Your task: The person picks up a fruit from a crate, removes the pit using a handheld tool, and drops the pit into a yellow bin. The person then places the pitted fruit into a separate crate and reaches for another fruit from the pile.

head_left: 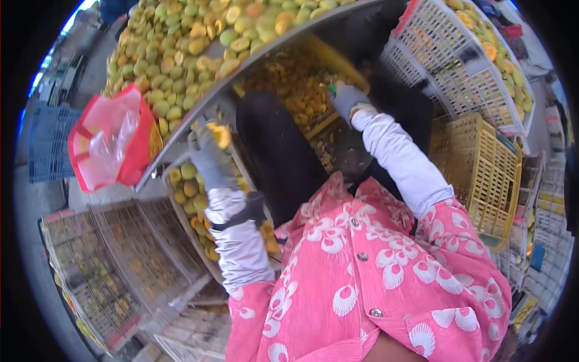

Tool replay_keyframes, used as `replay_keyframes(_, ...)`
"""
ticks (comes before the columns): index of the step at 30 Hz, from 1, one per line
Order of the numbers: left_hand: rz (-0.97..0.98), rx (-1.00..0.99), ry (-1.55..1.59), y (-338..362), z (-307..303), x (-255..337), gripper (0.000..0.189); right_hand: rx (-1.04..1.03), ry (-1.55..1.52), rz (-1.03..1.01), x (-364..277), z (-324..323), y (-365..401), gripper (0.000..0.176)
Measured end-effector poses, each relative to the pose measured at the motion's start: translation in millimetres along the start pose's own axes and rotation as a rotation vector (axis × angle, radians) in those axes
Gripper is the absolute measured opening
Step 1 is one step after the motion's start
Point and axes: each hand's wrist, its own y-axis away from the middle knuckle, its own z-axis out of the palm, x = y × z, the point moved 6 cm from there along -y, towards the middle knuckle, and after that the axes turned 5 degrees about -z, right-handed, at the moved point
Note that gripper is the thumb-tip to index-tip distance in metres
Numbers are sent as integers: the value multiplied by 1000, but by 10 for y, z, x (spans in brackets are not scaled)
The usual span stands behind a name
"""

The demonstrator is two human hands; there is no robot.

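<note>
My left hand (pixel 209 158), in a grey glove, is closed on a piece of orange-fleshed fruit (pixel 222 135) near the metal table edge. Under it stands a crate (pixel 170 194) of green-yellow fruit, perhaps mangoes. My right hand (pixel 348 99), also gloved, is closed on a small green-handled tool (pixel 332 88); its blade, if any, is too blurred to make out. Below and beside that hand, between my knees, a yellow-rimmed container (pixel 338 57) holds many orange fruit pieces (pixel 301 90).
Heaped halved and whole fruit (pixel 181 54) covers the metal table (pixel 241 71) ahead. A red bag (pixel 142 142) stands at its left corner. White crates (pixel 446 66) of fruit and a yellow crate (pixel 497 187) stand right; more crates (pixel 129 247) sit lower left.
</note>
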Motion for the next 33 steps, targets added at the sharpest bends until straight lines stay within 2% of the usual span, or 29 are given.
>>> replay_keyframes(1,-91,31,30,-57,-485,-259,27,-1,2,-28,30,46,42,43)
replay_keyframes(2,184,1,-295,-83,-1008,-486,28,-27,-8,-60,201,281,-81,44)
replay_keyframes(3,222,70,-729,-39,-1576,-877,33,-39,-90,-58,221,322,-15,44)
replay_keyframes(5,44,282,-1162,541,-2272,-1449,38,-79,-166,-69,153,307,136,45)
replay_keyframes(6,257,223,-1233,896,-2430,-1753,39,-181,-194,-14,114,337,193,46)
replay_keyframes(7,16,243,-1304,1328,-2120,-1491,35,-282,-220,43,94,403,243,47)
replay_keyframes(8,29,206,-1420,1631,-2152,-1733,33,-295,-216,29,126,531,228,47)
replay_keyframes(9,-27,190,-1365,1852,-2135,-1882,34,-215,-160,-76,179,673,160,41)
replay_keyframes(10,-39,203,-1363,2037,-2099,-1925,34,-131,-105,-181,167,733,125,36)
replay_keyframes(12,224,55,-1332,2304,-1844,-1910,39,-112,-134,-204,103,730,161,36)
replay_keyframes(13,229,60,-1328,2360,-1783,-1863,39,-84,-169,-211,83,695,184,36)
replay_keyframes(14,147,112,-1284,2379,-1768,-1768,41,-74,-169,-208,31,651,240,36)
replay_keyframes(15,76,159,-1234,2349,-1772,-1677,43,-153,-185,-142,7,651,290,36)
replay_keyframes(16,116,151,-1220,2269,-1758,-1587,43,-213,-205,-75,-4,569,319,37)
replay_keyframes(18,104,283,-1180,1869,-1768,-1397,38,-133,-221,-118,113,670,259,43)
replay_keyframes(19,178,282,-1147,1541,-1606,-1218,38,-132,-238,-118,74,580,285,43)
replay_keyframes(21,513,234,-943,1129,-1291,-727,30,-116,-266,-109,24,485,328,41)
replay_keyframes(22,543,229,-933,907,-1093,-453,30,-107,-277,-93,12,456,351,41)
replay_keyframes(24,746,79,-758,333,-484,32,23,-86,-317,-47,-8,352,393,41)
replay_keyframes(26,728,-38,-809,-388,-11,231,23,-77,-354,1,6,291,408,40)
replay_keyframes(28,816,24,-849,-1206,386,297,26,-152,-502,55,112,349,418,38)
replay_keyframes(30,644,88,-1095,-1966,737,362,31,-140,-558,12,193,319,424,37)
replay_keyframes(31,647,81,-1094,-2178,900,400,31,-135,-611,-31,197,310,422,35)
replay_keyframes(33,236,-72,-1485,-2611,1137,199,35,-112,-647,19,234,324,401,30)
